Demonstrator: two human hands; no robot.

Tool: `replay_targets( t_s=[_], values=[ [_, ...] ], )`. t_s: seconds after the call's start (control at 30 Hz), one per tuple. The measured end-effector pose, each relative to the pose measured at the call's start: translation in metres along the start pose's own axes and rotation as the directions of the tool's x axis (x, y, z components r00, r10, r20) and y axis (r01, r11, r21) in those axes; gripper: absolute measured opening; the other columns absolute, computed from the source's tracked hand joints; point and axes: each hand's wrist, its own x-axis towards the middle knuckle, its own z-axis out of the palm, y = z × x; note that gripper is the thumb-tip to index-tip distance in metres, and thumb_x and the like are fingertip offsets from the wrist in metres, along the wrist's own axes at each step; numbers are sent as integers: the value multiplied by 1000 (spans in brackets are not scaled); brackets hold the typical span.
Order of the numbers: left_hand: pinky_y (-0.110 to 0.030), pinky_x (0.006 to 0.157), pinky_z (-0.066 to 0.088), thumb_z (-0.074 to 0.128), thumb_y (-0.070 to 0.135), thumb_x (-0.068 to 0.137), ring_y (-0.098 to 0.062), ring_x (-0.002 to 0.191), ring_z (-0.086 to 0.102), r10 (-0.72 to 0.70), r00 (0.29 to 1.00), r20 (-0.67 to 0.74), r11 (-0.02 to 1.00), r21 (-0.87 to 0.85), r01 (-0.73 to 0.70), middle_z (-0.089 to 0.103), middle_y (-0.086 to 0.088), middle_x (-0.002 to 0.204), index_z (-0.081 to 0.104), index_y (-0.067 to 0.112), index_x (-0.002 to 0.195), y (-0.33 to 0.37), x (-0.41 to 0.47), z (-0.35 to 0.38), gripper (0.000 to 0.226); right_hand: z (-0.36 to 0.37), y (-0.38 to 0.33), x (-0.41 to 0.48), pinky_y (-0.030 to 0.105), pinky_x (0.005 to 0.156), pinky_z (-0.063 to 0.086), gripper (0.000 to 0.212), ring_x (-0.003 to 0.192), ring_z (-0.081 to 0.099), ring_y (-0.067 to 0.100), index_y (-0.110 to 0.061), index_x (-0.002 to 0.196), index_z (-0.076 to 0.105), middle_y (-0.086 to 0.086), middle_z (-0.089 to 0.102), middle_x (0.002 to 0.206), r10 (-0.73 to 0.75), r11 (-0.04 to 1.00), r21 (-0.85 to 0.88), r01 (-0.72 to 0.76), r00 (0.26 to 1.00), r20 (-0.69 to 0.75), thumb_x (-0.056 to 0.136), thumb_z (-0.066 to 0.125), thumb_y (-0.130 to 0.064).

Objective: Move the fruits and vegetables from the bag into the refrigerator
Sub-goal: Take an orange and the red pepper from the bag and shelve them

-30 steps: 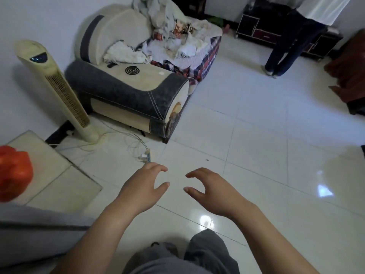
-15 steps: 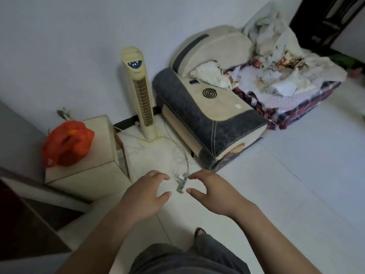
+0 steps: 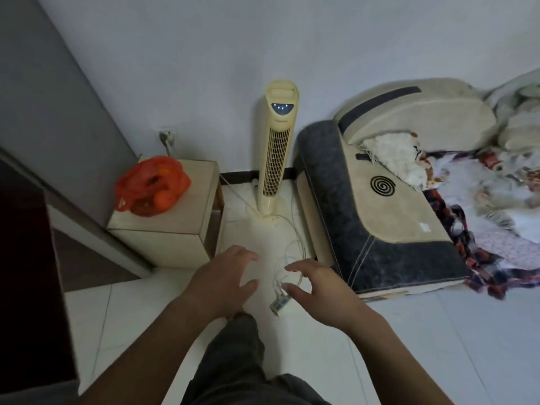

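Bulging with round fruit, the orange bag (image 3: 152, 185) sits on a cream stand (image 3: 175, 229) by the wall. It looks thin, soft and fairly heavy, so I'd take it by the handle loop at its lower left, or cup it from below lest the film tear. The left hand (image 3: 222, 285) and right hand (image 3: 318, 290) hover well short of it over the floor, fingers loosely spread and holding nothing, the fan (image 3: 277, 147) and sofa (image 3: 380, 214) beyond.

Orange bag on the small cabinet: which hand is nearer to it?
Left. The left hand hovers open off the cabinet corner below the orange bag; the right hand is farther right, above the power strip.
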Motion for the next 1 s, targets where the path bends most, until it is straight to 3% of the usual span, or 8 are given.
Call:
replay_targets(
  t_s=[0.27, 0.47, 0.57, 0.67, 0.83, 1.0],
  values=[
    [-30, 97, 41, 53, 42, 88, -12, 119, 43, -31, 1000, 5, 996, -88, 31, 38, 9, 137, 39, 30, 132, -39, 124, -52, 47, -48, -3, 143, 23, 97, 40, 43, 117, 49, 9, -29, 129, 48, -8, 50, 133, 31, 992, -125, -27, 999, 31, 90, 52, -47],
    [-32, 96, 40, 53, 40, 88, -19, 120, 45, -226, 973, -42, 974, -23, 225, 43, 0, 136, 43, 24, 130, -122, 191, -124, 46, -71, -55, 259, 26, 100, 40, 44, 118, 48, 10, -28, 130, 47, -7, 50, 133, -51, 981, -184, 60, 997, 57, 90, 52, -46],
    [-33, 97, 40, 56, 37, 85, -23, 121, 46, -326, 943, -67, 945, -42, 323, 47, -4, 134, 47, 20, 128, -166, 193, -151, 46, -69, -88, 302, 24, 93, 40, 43, 116, 49, 11, -27, 129, 48, -5, 52, 131, -124, 973, -184, 140, 988, 95, 90, 54, -43],
    [-34, 88, 45, 58, 36, 81, -24, 113, 51, -414, 903, -111, 909, -87, 407, 52, -4, 127, 51, 20, 122, -203, 183, -169, 44, -61, -119, 339, 19, 87, 36, 42, 113, 50, 10, -26, 129, 48, -4, 53, 130, -210, 949, -197, 246, 959, 190, 91, 53, -40],
    [-40, 92, 46, 58, 29, 84, -25, 113, 52, -580, 797, -170, 806, -267, 529, 52, -7, 127, 51, 18, 124, -249, 158, -182, 42, -34, -167, 402, 20, 92, 37, 40, 114, 49, 10, -24, 129, 49, -3, 52, 132, -332, 880, -213, 426, 869, 366, 92, 52, -40],
    [-35, 92, 45, 58, 38, 85, -23, 111, 53, -725, 676, -132, 666, -387, 638, 47, -6, 133, 40, 24, 135, -294, 143, -182, 55, 0, -197, 464, 21, 98, 34, 40, 118, 46, 10, -24, 128, 49, -4, 47, 135, -415, 799, -215, 561, 774, 478, 91, 54, -38]
  ],
)
